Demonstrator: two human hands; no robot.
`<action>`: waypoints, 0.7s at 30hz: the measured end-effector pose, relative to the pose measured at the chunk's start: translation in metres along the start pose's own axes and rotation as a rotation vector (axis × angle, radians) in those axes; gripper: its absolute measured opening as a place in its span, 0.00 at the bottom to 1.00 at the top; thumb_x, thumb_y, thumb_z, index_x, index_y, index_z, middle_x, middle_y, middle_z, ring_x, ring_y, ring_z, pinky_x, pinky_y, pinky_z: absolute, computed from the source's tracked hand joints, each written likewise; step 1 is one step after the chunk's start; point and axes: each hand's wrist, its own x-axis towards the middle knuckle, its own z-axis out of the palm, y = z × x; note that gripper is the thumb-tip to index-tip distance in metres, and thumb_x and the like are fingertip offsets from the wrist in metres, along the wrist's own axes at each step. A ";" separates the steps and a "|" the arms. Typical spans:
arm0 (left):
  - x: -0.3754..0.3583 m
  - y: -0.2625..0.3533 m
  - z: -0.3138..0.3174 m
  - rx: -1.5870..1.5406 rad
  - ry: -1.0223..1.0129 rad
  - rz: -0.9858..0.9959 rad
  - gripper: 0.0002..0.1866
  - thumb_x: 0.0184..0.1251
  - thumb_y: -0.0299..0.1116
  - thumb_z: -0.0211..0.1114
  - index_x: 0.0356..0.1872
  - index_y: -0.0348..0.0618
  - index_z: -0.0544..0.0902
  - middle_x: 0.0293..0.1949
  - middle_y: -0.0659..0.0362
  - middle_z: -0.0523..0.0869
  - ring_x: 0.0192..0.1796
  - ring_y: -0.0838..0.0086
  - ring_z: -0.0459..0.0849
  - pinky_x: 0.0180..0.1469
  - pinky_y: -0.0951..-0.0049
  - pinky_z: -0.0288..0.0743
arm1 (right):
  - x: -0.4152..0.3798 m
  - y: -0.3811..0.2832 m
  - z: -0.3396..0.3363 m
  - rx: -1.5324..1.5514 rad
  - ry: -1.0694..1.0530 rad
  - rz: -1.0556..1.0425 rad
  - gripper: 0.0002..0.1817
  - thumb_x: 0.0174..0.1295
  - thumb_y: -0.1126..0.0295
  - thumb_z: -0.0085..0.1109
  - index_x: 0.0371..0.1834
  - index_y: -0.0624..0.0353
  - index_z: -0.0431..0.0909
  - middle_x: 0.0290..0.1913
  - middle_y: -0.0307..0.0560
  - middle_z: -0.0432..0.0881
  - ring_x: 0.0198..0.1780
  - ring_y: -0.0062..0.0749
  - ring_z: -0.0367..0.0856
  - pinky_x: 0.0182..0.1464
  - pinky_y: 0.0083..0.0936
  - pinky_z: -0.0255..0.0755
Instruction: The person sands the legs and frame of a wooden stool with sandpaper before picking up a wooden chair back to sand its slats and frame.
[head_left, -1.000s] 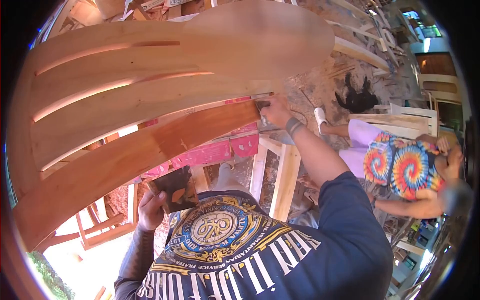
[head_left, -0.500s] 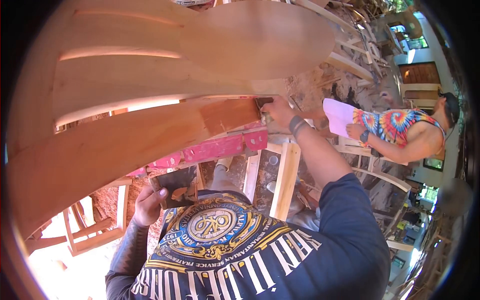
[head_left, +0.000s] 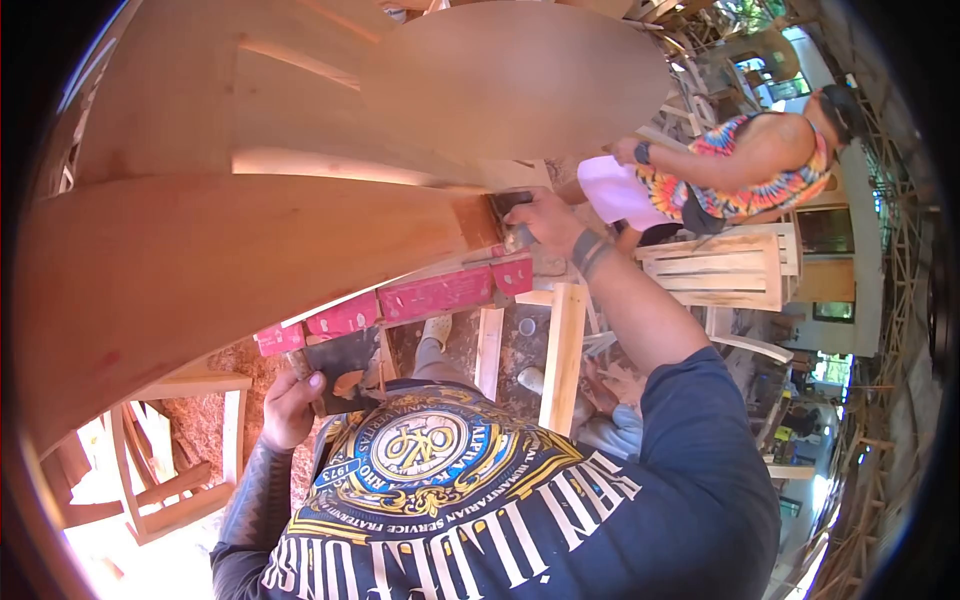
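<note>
My left hand (head_left: 290, 408) grips the handle of a dark flat plate (head_left: 345, 358) with orange-brown paste on it, low in front of my shirt. Farther forward and right, my right hand (head_left: 550, 225) is closed on a dark scraper (head_left: 510, 205). That scraper touches the right end of a long reddish-brown board (head_left: 270, 235), where a darker brown patch shows. Beneath the board runs a pink, worn support (head_left: 435, 292).
A person (head_left: 740, 165) in a multicoloured top stands at the right. Below them is a slatted wooden piece (head_left: 715, 272). An upright light timber (head_left: 565, 355) stands near my right arm. Wooden frames (head_left: 185, 505) are at lower left. A blurred oval covers the upper middle.
The long board's near side sits differently in view, covering more of the slatted wood behind. The person has moved left and up in the image. My right hand and scraper are slightly farther left.
</note>
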 end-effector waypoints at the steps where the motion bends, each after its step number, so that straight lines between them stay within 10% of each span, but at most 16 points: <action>1: -0.001 0.001 -0.006 0.004 0.003 0.000 0.23 0.79 0.36 0.54 0.65 0.27 0.79 0.59 0.52 0.86 0.61 0.69 0.82 0.67 0.68 0.73 | -0.003 -0.007 0.005 0.055 0.013 0.020 0.22 0.62 0.82 0.60 0.60 0.68 0.83 0.50 0.47 0.89 0.47 0.31 0.85 0.49 0.28 0.79; 11: -0.019 -0.016 -0.062 0.204 0.024 0.350 0.17 0.80 0.31 0.57 0.59 0.27 0.83 0.53 0.51 0.87 0.54 0.69 0.84 0.58 0.68 0.77 | -0.052 -0.069 0.047 -0.279 0.017 -0.304 0.17 0.62 0.81 0.61 0.55 0.70 0.84 0.43 0.46 0.88 0.42 0.30 0.84 0.45 0.31 0.78; 16: -0.024 -0.010 -0.077 0.004 -0.019 0.299 0.19 0.82 0.29 0.54 0.61 0.23 0.81 0.58 0.49 0.86 0.60 0.67 0.84 0.63 0.67 0.75 | -0.062 -0.086 0.054 -0.419 -0.021 -0.152 0.15 0.58 0.78 0.68 0.50 0.61 0.87 0.52 0.55 0.85 0.53 0.45 0.84 0.56 0.34 0.79; 21: -0.021 -0.021 -0.093 0.015 -0.014 0.329 0.16 0.82 0.26 0.55 0.59 0.23 0.82 0.58 0.46 0.86 0.59 0.63 0.85 0.62 0.66 0.77 | -0.073 -0.107 0.068 -0.384 0.026 -0.134 0.16 0.60 0.79 0.64 0.52 0.71 0.85 0.43 0.47 0.88 0.43 0.32 0.85 0.48 0.29 0.78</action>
